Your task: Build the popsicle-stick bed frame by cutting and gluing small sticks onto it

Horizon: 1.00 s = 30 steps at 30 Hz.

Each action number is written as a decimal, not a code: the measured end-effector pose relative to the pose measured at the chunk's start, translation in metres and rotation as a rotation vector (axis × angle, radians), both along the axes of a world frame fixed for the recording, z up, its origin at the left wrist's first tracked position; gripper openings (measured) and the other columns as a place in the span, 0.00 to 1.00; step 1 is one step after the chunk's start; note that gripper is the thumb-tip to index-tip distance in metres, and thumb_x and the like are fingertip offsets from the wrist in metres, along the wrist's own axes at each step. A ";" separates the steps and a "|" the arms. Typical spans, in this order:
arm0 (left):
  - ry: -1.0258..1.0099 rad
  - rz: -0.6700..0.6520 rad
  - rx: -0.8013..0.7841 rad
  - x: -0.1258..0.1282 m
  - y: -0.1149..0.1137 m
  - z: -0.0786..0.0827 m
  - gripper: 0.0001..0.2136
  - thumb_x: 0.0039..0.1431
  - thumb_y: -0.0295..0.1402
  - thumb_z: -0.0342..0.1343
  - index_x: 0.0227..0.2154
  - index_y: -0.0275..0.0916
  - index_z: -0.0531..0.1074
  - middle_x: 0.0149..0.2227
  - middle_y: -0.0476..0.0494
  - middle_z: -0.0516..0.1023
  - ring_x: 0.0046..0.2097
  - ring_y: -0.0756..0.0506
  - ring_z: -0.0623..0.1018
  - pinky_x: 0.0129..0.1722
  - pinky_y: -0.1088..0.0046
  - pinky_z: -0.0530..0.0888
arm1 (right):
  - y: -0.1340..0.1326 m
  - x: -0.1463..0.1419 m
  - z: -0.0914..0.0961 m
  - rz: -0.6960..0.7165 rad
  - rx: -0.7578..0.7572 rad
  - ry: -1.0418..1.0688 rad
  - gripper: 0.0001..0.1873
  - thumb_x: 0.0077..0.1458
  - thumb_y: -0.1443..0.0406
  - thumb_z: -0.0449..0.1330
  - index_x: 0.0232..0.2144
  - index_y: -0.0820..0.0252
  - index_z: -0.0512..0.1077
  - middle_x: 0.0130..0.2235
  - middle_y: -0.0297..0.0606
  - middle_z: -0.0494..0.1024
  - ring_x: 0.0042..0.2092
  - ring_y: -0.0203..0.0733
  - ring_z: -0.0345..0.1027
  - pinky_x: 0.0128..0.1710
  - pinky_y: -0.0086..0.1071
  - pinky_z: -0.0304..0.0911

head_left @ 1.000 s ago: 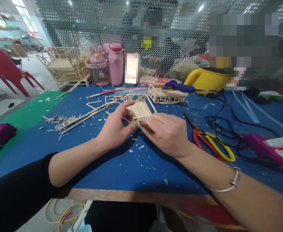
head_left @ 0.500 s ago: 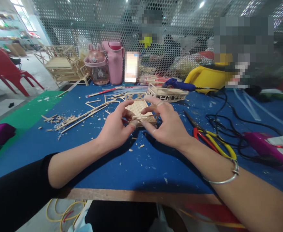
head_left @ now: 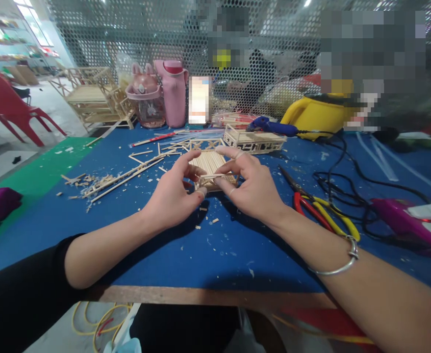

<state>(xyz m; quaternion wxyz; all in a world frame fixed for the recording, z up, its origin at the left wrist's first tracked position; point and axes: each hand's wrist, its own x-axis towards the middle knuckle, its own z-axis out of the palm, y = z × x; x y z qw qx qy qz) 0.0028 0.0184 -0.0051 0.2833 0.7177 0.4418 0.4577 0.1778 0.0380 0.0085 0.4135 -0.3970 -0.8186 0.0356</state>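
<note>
A small model platform made of thin wooden sticks [head_left: 210,161] lies on the blue table, with a crossed railing along its far side. My left hand [head_left: 171,193] is closed on the model's near left corner, thumb low and fingers curled over it. My right hand [head_left: 254,184] pinches a thin wooden stick [head_left: 215,175] that runs across the near edge, its index finger reaching over the platform. Fingers partly hide both near corners, so I cannot tell whether the stick is fixed. Behind the platform stands another stick model [head_left: 254,142] with a blue glue gun [head_left: 274,127] lying on it.
Red-and-yellow-handled pliers [head_left: 321,211] and a black cable [head_left: 333,181] lie to the right. Loose sticks [head_left: 127,179] and scraps are at left. A pink bottle [head_left: 174,95], a phone [head_left: 198,100] and a yellow container [head_left: 311,117] line the back, before a perforated metal screen [head_left: 127,29].
The stick at the near edge now shows more plainly above the platform's front, with a gap beneath it. My fingers have shifted slightly around it; the camera view has moved a little.
</note>
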 end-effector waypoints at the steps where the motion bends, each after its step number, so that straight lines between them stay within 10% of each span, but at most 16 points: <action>1: -0.007 -0.006 -0.013 0.000 0.000 0.000 0.32 0.46 0.20 0.56 0.56 0.38 0.55 0.41 0.43 0.75 0.38 0.48 0.74 0.39 0.69 0.73 | 0.000 0.000 0.000 0.000 -0.009 0.003 0.26 0.47 0.71 0.59 0.51 0.56 0.65 0.33 0.32 0.79 0.41 0.43 0.71 0.46 0.40 0.58; 30: -0.078 -0.094 -0.104 -0.007 0.002 0.004 0.33 0.45 0.18 0.51 0.57 0.38 0.55 0.41 0.42 0.76 0.41 0.46 0.74 0.41 0.66 0.72 | 0.002 0.001 -0.001 0.034 -0.023 -0.059 0.30 0.49 0.73 0.58 0.55 0.57 0.63 0.34 0.31 0.80 0.41 0.42 0.69 0.49 0.41 0.58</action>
